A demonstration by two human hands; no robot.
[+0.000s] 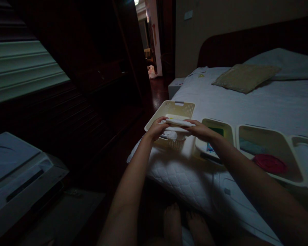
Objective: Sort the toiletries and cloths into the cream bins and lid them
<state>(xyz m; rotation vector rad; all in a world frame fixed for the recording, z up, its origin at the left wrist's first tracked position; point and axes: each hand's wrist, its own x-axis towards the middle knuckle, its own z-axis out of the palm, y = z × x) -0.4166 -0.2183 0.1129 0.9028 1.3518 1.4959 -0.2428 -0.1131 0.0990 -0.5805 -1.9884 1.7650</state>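
Observation:
Between my two hands is a folded white cloth (178, 123), held level above the near side of a cream perforated basket (186, 108). My left hand (157, 128) grips its left end, fingers closed round the edge. At the right end my right hand (198, 130) pinches it in the same way. A loose white part of the fabric hangs below, over the basket's rim. White material shows inside the basket behind the cloth, partly hidden by it.
Cream bins (269, 131) stand on the white bed (226, 102) to the right; one holds a red round item (269, 163), another a white bottle (303, 150). A beige pillow (246, 78) lies farther back. A white boxy appliance (23, 174) sits at left.

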